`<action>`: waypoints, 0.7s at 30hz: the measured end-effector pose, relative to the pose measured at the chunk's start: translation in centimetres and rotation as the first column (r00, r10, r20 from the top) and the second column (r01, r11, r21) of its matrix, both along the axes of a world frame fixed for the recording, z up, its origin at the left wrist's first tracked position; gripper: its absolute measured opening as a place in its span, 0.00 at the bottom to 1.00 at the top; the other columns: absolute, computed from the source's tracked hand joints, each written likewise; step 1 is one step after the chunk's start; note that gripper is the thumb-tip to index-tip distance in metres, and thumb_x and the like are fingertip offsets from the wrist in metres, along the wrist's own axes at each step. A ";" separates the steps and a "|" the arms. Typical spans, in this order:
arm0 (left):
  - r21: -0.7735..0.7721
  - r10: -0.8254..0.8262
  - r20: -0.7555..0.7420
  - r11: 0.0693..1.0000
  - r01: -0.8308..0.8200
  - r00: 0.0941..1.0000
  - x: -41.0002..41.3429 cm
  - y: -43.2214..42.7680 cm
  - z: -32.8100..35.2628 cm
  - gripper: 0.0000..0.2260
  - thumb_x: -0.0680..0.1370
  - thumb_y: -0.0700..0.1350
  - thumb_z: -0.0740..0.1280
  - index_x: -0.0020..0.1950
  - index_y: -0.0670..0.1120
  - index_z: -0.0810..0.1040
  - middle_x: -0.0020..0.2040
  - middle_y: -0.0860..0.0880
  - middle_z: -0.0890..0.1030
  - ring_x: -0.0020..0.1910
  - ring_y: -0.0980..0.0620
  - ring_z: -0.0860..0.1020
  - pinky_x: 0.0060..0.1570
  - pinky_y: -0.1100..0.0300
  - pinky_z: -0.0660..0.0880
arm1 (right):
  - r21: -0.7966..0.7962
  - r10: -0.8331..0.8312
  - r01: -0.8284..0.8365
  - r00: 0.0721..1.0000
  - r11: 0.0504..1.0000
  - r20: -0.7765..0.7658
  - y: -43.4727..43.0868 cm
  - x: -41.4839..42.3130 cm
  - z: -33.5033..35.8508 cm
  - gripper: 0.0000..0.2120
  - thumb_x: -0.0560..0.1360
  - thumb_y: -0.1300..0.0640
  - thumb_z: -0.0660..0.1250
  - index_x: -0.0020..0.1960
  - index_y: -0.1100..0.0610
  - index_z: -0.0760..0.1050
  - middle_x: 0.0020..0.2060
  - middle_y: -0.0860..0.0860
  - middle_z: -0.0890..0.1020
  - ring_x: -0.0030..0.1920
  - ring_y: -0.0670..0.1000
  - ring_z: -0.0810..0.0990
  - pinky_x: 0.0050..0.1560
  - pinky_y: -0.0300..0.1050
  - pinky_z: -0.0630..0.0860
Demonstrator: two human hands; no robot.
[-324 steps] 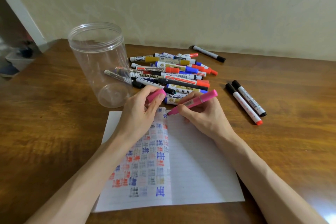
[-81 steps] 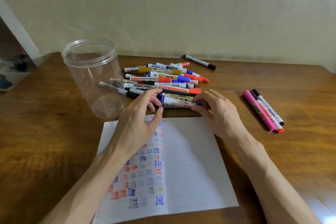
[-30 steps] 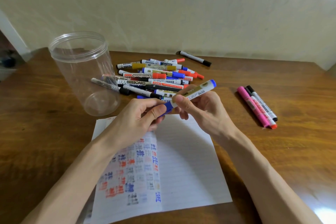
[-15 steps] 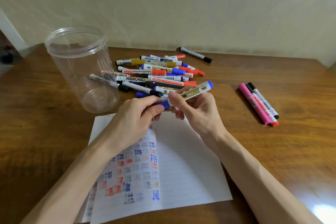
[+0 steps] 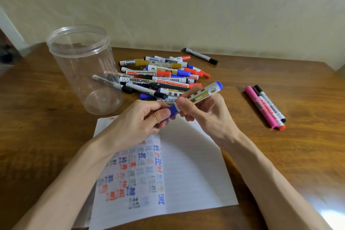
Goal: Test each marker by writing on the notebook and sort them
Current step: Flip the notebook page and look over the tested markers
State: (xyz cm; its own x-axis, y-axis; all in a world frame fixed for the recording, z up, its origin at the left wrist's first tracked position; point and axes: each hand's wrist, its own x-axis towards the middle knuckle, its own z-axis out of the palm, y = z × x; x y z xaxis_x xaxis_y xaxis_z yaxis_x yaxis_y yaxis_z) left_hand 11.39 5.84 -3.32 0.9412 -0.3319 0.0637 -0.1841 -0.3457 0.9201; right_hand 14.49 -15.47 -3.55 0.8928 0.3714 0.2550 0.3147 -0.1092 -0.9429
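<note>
- Marker (image 5: 200,95) with a white-and-gold barrel and blue at both ends, held in the air above the far edge of the notebook (image 5: 190,170), tilted so that its rear end points up and to the right.
- Blue cap (image 5: 172,111) at the lower left end sits against the barrel's white collar; no gap shows between them.
- Left hand (image 5: 136,125) pinches that cap, its fingers (image 5: 160,115) curled and clamped on it.
- Right hand (image 5: 209,115) grips the barrel just beside the cap, thumb and fingers (image 5: 183,103) closed round it.
- Notebook lies open on the table (image 5: 37,127) under both wrists; the left page carries blurred red, blue and grey marks, the right page is lined and almost blank.
- Pile of markers (image 5: 160,76) lies just beyond the hands, with red, blue, black and yellow caps; several read "WHITEBOARD".
- Clear plastic jar (image 5: 82,65) stands upright and lidless at the pile's left side; one marker's end shows through its wall.
- Three markers lie side by side well to the right: a pink one (image 5: 260,106), a red-ended one (image 5: 267,107) and a black-ended one (image 5: 274,107).
- Lone black-capped marker (image 5: 201,56) lies near the wall, apart from the pile.
</note>
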 end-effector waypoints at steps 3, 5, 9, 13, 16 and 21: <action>0.002 0.045 0.014 0.999 -0.045 0.999 0.1 0.0 -0.2 0.10 0.83 0.49 0.64 0.58 0.48 0.83 0.38 0.50 0.81 0.37 0.54 0.80 0.37 0.62 0.78 | 0.018 -0.038 0.038 0.999 0.999 -0.027 0.4 -0.1 -0.3 0.08 0.80 0.52 0.71 0.50 0.58 0.82 0.38 0.50 0.85 0.36 0.50 0.80 0.37 0.41 0.77; 0.098 0.061 0.088 0.993 -0.069 0.994 0.0 -0.2 -0.6 0.11 0.84 0.52 0.62 0.58 0.49 0.80 0.41 0.48 0.81 0.42 0.48 0.81 0.41 0.51 0.81 | 0.074 -0.092 0.099 0.992 0.992 -0.085 1.1 -0.5 -0.8 0.09 0.81 0.51 0.72 0.46 0.56 0.83 0.34 0.50 0.82 0.33 0.50 0.76 0.35 0.42 0.73; 0.274 0.086 0.273 0.948 -0.163 0.958 -0.1 -0.6 -1.2 0.08 0.85 0.51 0.60 0.59 0.51 0.76 0.42 0.54 0.81 0.41 0.53 0.82 0.40 0.50 0.79 | 0.136 -0.182 0.207 0.967 0.969 -0.177 2.4 -0.9 -1.2 0.14 0.81 0.49 0.72 0.39 0.53 0.80 0.30 0.51 0.78 0.30 0.49 0.73 0.32 0.42 0.70; 0.312 0.096 0.344 0.926 -0.210 0.934 -0.4 -1.3 -1.1 0.16 0.82 0.60 0.57 0.56 0.50 0.76 0.44 0.56 0.82 0.43 0.57 0.82 0.41 0.56 0.78 | 0.159 -0.215 0.244 0.960 0.957 -0.179 2.9 -1.2 -1.1 0.15 0.82 0.50 0.70 0.42 0.59 0.80 0.30 0.51 0.79 0.29 0.49 0.74 0.31 0.40 0.71; 0.302 0.102 0.341 0.929 -0.212 0.934 -0.2 -1.2 -1.2 0.20 0.82 0.62 0.54 0.52 0.47 0.76 0.42 0.52 0.84 0.41 0.52 0.83 0.41 0.47 0.79 | 0.163 -0.181 0.211 0.966 0.964 -0.183 2.9 -1.2 -1.1 0.16 0.83 0.52 0.69 0.43 0.62 0.80 0.30 0.50 0.79 0.29 0.49 0.74 0.31 0.40 0.71; 0.180 0.080 0.214 0.976 -0.120 0.973 0.0 -1.0 -0.9 0.15 0.85 0.55 0.58 0.57 0.47 0.80 0.44 0.51 0.83 0.45 0.51 0.82 0.41 0.52 0.80 | 0.181 -0.131 0.151 0.984 0.972 -0.118 2.3 -1.2 -0.8 0.13 0.84 0.53 0.68 0.43 0.58 0.81 0.32 0.53 0.80 0.32 0.51 0.75 0.33 0.41 0.72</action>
State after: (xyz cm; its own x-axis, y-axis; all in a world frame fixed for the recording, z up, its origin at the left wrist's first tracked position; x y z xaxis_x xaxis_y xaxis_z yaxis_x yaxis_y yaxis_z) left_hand 11.36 4.85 -4.24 0.9435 -0.2617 0.2032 -0.3173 -0.5368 0.7818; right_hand 13.29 -13.14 -4.36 0.9581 0.1942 0.2105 0.2072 0.0370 -0.9776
